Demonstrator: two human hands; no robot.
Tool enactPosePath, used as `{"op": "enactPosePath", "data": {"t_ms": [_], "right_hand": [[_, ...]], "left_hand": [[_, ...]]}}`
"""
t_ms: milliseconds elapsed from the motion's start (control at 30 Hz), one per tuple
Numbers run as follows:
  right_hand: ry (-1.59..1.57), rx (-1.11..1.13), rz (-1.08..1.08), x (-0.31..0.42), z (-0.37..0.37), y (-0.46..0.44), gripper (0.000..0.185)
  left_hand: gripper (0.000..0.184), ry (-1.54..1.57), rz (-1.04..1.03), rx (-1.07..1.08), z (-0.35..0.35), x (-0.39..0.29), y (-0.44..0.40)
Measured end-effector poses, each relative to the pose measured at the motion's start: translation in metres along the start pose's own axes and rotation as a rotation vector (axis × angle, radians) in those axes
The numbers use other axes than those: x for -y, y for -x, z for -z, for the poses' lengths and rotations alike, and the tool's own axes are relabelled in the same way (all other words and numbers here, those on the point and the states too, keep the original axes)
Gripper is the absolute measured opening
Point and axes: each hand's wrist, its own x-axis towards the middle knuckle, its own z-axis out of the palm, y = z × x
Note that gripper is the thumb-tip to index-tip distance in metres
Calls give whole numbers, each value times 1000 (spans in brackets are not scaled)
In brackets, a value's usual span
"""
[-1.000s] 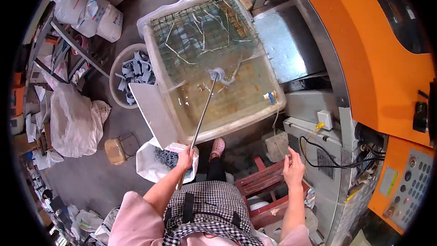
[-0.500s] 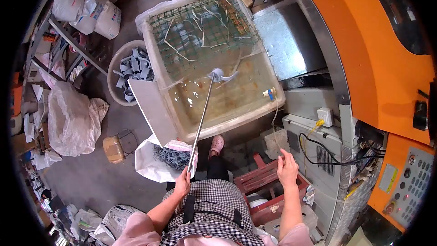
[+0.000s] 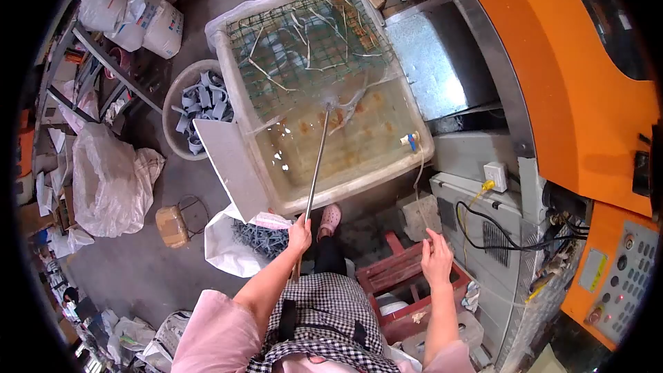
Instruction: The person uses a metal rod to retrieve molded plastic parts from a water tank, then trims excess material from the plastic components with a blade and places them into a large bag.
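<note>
Left hand closed around long metal rod, far end in water of tank; right hand loosely open, nothing seen in it, near red bench

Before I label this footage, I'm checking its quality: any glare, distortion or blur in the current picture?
Head view: glare whitens part of the metal panel; head view: the wide lens leaves dark corners, and the orange machine looks bowed; head view: the pole shows clearly along most of its length, but its far end is indistinct in the tub.
</note>
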Motion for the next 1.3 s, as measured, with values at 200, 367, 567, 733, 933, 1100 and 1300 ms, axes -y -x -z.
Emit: {"op": "enactPosePath", "data": {"t_ms": [200,367,567,733,933,1100,1300], "right_hand": [[-22,39,-40,-11,-15,0,26],[-16,93,-58,-27,-34,-7,26],[-11,157,-84,-50,-60,-14,29],[-30,231,-137,-61,-71,-12,29],[-94,263,-154,-53,-78,-6,29],[-136,283,-149,-46,-85,-7,29],[-119,275,-136,-48,-88,-14,29]], "left_hand": [[31,23,-56,-103,-26,-22,-73],[33,104,5,-173,-49,-38,-122],[34,138,-12,-260,-77,-48,-179],[32,208,43,-302,-78,-54,-180],[37,123,107,-133,-51,-5,-76],[38,72,60,-228,-49,6,-58],[36,99,-36,-386,-58,-13,-137]]}}
